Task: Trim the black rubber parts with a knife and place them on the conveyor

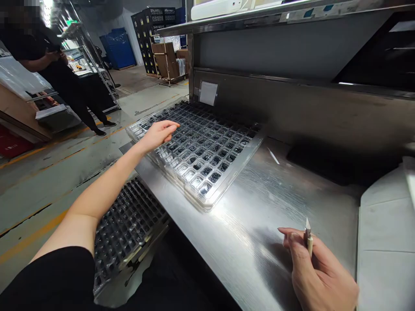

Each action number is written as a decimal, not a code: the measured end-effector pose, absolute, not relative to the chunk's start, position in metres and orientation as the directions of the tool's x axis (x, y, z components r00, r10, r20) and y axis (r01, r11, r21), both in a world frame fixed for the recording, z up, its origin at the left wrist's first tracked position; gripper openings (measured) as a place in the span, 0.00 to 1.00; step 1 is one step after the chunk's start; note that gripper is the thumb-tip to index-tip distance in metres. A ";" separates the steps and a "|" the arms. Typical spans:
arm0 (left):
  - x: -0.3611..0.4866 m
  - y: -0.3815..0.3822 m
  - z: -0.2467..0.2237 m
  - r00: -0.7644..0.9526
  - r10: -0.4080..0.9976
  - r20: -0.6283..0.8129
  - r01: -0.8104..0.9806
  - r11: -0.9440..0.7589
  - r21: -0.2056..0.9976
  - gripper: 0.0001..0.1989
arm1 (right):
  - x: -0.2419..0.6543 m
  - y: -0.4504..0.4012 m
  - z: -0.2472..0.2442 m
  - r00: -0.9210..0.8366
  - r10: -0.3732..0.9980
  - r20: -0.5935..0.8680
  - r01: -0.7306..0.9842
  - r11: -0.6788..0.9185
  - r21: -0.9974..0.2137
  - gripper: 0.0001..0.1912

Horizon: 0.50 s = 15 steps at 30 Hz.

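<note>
Beneath the left hand (158, 134), a clear tray (234, 172) of black parts (215, 177).

1 head-worn view, forward and down over the metal bench (259, 207), close to the right hand (324, 283)

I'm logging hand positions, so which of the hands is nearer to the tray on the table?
Left. The left hand is over the left part of the tray; the right hand, holding a knife, is clear of it, to its right and nearer the camera.
</note>
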State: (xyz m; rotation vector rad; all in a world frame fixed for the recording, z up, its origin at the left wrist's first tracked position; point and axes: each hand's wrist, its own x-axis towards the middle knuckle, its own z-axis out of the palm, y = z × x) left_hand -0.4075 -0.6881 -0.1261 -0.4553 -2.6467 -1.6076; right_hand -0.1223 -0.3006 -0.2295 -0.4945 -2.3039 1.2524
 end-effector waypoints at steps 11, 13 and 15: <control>-0.265 -0.467 -0.163 -0.424 0.905 0.046 0.082 -0.012 0.997 0.18 | -0.120 -0.304 -0.239 -0.696 0.616 0.370 -0.112 0.416 -0.902 0.24; -0.254 -0.442 -0.179 -0.379 0.925 0.030 0.065 -0.006 0.998 0.16 | -0.122 -0.299 -0.242 -0.666 0.632 0.396 -0.116 0.437 -0.892 0.28; -0.247 -0.426 -0.192 -0.395 0.917 0.050 0.054 -0.031 0.998 0.17 | -0.123 -0.296 -0.242 -0.650 0.653 0.388 -0.080 0.449 -0.890 0.31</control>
